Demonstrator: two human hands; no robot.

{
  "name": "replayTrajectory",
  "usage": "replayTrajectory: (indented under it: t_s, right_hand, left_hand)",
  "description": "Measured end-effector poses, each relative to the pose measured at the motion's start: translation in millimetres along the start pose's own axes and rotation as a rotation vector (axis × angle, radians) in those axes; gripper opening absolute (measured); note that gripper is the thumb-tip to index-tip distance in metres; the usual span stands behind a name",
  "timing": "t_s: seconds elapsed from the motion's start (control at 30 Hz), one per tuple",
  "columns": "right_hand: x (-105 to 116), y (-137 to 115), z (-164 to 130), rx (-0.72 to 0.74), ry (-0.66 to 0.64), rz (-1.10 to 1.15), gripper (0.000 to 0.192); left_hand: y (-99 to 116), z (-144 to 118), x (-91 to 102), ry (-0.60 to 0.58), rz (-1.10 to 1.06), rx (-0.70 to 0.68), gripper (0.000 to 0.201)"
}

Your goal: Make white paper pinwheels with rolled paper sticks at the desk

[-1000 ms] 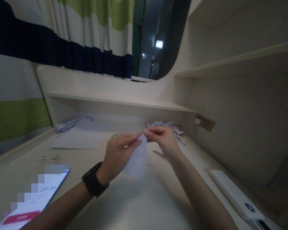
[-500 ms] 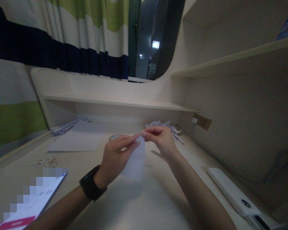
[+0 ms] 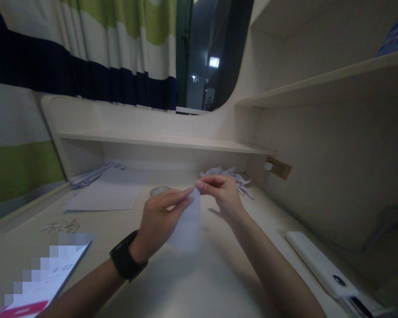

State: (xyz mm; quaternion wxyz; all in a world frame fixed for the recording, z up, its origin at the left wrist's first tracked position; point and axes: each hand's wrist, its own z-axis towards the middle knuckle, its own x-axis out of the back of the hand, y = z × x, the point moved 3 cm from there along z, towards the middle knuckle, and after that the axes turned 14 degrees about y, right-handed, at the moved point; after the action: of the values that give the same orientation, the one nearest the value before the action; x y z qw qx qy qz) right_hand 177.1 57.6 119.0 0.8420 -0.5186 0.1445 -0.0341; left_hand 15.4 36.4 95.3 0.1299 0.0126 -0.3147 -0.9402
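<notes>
A small white sheet of paper hangs above the middle of the desk, pinched at its top edge. My left hand, with a black band on the wrist, grips the paper between thumb and fingers. At the paper's top corner, the thumb and fingertips of my right hand are closed on it, close beside the left fingertips. Part of the sheet is hidden behind my left hand. Beyond my left hand lies a round, clear-looking object, partly covered by the fingers.
Larger white sheets lie at the back left, with a heap of small pale pieces nearer. Cut paper scraps are piled behind my right hand. A long white device lies on the right; a lit screen is at lower left.
Both hands stay almost where they were, still pinching the paper. The view has shifted very slightly.
</notes>
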Motion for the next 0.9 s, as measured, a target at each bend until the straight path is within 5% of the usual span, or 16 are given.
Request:
replayTrajectory:
  t_s: [0.9]
  right_hand:
    - [-2.5, 0.9, -0.9, 0.052, 0.006, -0.016, 0.024]
  left_hand:
    - [4.3, 0.4, -0.8, 0.017, 0.006, 0.04, 0.016]
